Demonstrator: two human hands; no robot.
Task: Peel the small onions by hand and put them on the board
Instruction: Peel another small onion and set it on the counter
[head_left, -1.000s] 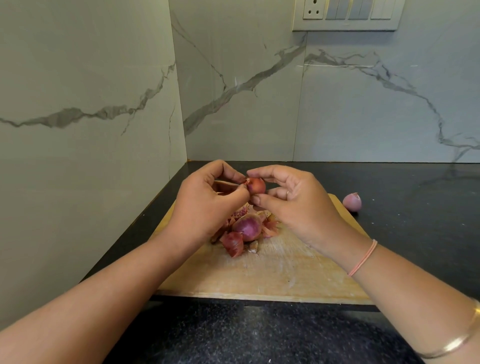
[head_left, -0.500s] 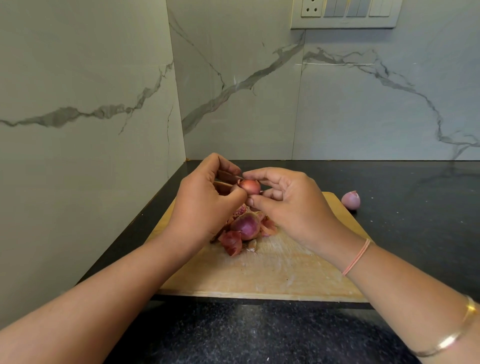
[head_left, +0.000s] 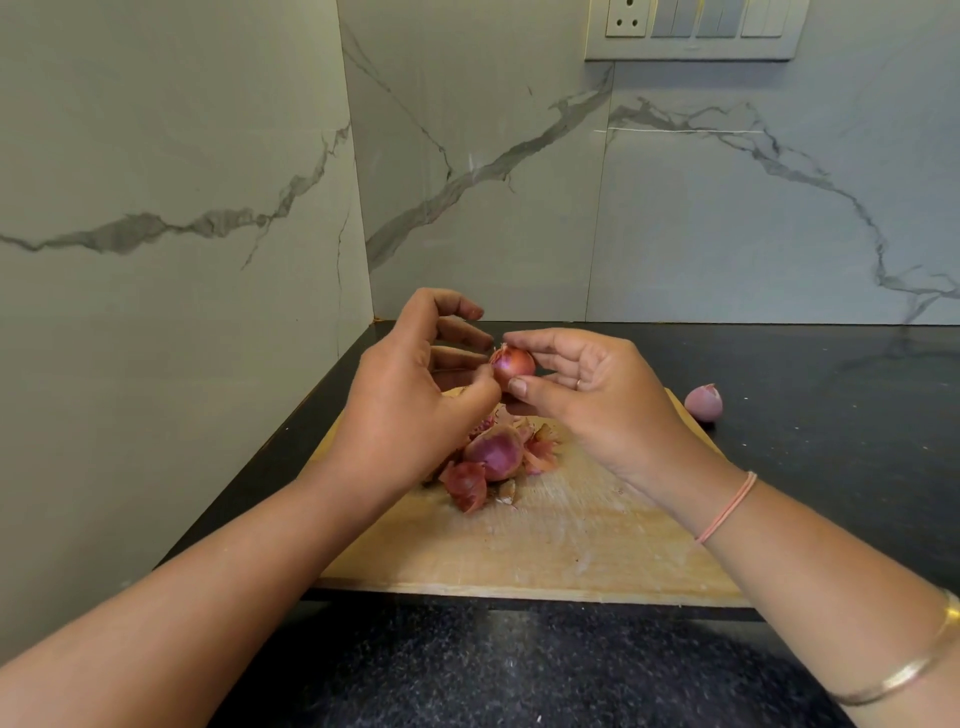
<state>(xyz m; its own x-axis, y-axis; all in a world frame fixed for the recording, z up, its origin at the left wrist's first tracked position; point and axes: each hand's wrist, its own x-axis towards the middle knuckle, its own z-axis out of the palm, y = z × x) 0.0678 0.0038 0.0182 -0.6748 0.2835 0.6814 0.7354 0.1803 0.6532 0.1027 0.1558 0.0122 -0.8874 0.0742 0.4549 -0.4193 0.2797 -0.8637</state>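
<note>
Above the wooden board (head_left: 571, 545) I hold a small reddish onion (head_left: 513, 364). My right hand (head_left: 587, 395) pinches it between thumb and forefinger. My left hand (head_left: 415, 395) touches the onion's left side with its thumb tip, and its other fingers are spread and loosely bent behind. On the board below lies a purple onion (head_left: 493, 453) among loose dry skins (head_left: 467, 486). Another pale pink onion (head_left: 704, 401) sits on the dark counter just off the board's far right corner.
The black stone counter (head_left: 831, 441) runs right and toward me. Marble-patterned walls close the left side and the back, meeting in a corner behind the board. A switch plate (head_left: 696, 28) hangs high on the back wall.
Both hands have risen slightly with the onion. My left fingers have opened and spread, leaving mainly the thumb on the onion. A bit of skin stands up at the onion's top.
</note>
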